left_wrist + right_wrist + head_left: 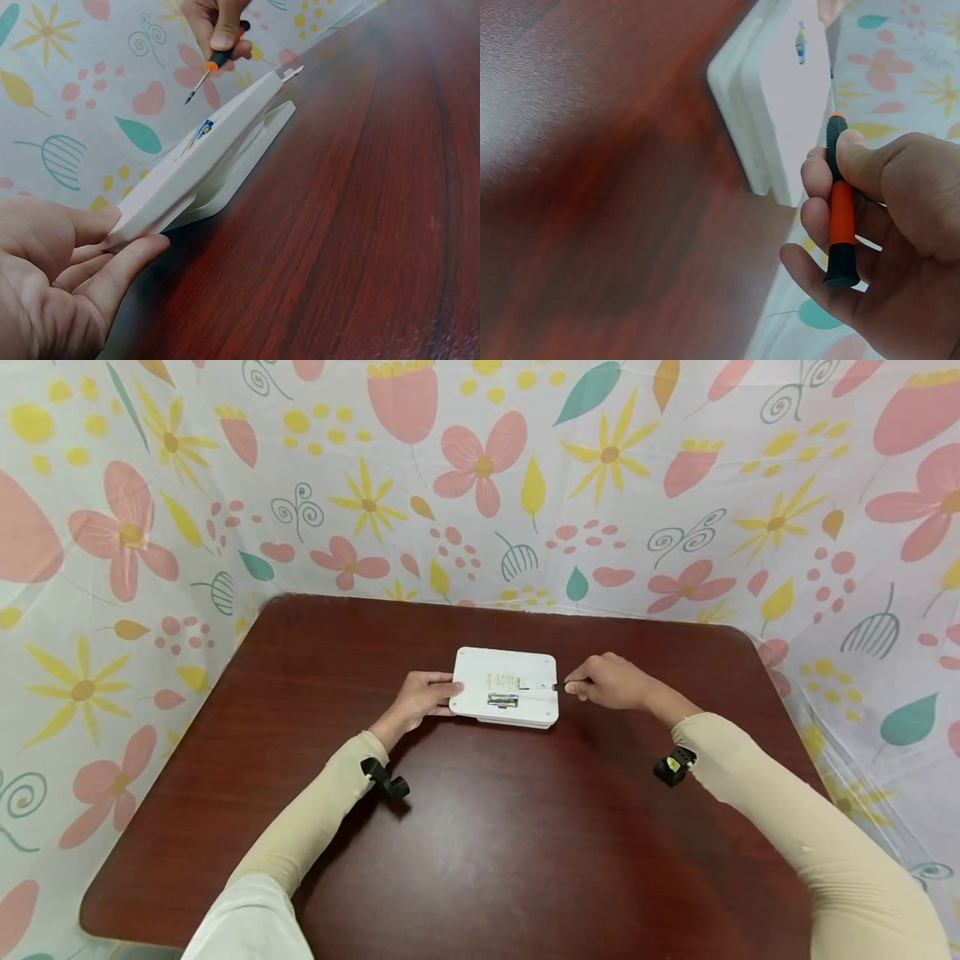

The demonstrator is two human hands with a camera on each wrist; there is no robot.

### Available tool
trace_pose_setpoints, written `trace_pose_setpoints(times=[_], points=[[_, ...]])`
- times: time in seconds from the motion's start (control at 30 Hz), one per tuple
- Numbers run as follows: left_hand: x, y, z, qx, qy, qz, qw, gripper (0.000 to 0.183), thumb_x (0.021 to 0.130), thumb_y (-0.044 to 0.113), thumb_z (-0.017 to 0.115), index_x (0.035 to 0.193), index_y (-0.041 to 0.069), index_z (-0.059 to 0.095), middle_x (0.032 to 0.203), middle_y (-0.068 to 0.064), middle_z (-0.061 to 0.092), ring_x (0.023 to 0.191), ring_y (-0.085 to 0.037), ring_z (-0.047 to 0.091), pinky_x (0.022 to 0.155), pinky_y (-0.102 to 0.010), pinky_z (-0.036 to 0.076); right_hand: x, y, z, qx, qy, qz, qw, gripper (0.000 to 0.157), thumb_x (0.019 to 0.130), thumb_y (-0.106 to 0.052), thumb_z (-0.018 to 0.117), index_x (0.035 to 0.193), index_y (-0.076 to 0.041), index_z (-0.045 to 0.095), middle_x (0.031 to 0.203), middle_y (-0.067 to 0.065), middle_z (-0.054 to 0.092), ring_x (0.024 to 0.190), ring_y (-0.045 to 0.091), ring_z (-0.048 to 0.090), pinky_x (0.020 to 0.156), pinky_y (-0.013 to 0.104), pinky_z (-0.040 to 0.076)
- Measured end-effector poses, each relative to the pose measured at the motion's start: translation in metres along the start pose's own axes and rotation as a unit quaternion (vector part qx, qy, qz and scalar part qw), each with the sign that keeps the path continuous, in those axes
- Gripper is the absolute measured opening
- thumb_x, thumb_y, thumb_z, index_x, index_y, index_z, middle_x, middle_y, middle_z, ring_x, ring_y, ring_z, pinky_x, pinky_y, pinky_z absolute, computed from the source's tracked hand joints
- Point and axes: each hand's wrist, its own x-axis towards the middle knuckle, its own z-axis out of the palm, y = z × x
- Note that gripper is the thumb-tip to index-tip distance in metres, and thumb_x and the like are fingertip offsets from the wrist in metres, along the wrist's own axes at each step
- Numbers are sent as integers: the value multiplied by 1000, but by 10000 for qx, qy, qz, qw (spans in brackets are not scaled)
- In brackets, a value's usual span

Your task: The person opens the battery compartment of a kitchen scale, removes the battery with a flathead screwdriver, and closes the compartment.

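Observation:
A white kitchen scale (517, 664) is held underside up over the table, its printed label and battery compartment facing upward. Batteries (502, 700) sit in the uncovered slot. My left hand (422, 697) grips the scale's left edge, thumb on top and fingers underneath. In my right hand (611, 681) is a screwdriver (841, 206) with an orange and black handle, pinched between thumb and fingers. Its metal shaft points left across the scale, with the tip above the surface close to the label. A small white tab (292, 73) juts out at the scale's far edge in the left wrist view.
The dark red-brown wooden table (480, 827) has rounded corners. A flower-patterned cloth (480, 468) hangs behind it and along both sides. Black straps (385, 779) are worn on both wrists over beige sleeves.

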Motion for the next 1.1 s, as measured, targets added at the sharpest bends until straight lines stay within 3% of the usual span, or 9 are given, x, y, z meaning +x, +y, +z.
trace_pose_setpoints(times=[0.17,0.4,0.53,0.67,0.77,1.1], points=[[0,1,-1,-41,-4,-20,10000,46,95,4,72,135,-13,57,119,-33,68,81,-20,74,70,-34,65,0,-11,-11,-250,-99,19,9996,22,103,-15,64,114,-2,78,72,-6,66,64,10,56,73,37,54],[0,1,-2,-47,6,5,10000,44,96,4,71,134,-13,58,117,-32,68,79,-19,74,70,-33,65,4,-26,-15,-657,-84,-101,9978,18,99,-15,68,110,-7,80,95,0,76,70,11,58,68,39,57],[1,0,-3,-72,-7,20,10000,43,95,4,72,133,-13,59,116,-31,69,79,-18,74,70,-34,65,8,-31,-13,-843,-140,-128,9963,14,99,-15,67,100,-11,81,81,-4,71,66,12,54,63,37,54],[2,-1,-2,-54,-5,10,10000,42,95,4,72,132,-13,61,113,-29,71,79,-18,74,70,-34,65,12,-35,-12,-922,-223,-220,9952,20,99,-13,65,83,-17,76,64,-9,54,59,10,45,55,31,43],[0,-1,-1,-56,-2,6,10000,41,95,4,72,132,-12,61,113,-29,71,79,-19,74,70,-34,65,14,-38,-12,-930,-305,-315,9947,27,99,-11,64,74,-18,71,59,-9,46,56,9,39,53,27,34],[0,-1,-2,-74,-39,16,10000,42,95,5,72,132,-12,61,113,-29,71,80,-19,74,70,-34,65,18,-47,-16,-1009,-378,-456,9931,44,99,-11,65,57,-20,53,55,-10,31,53,8,27,50,25,25]])
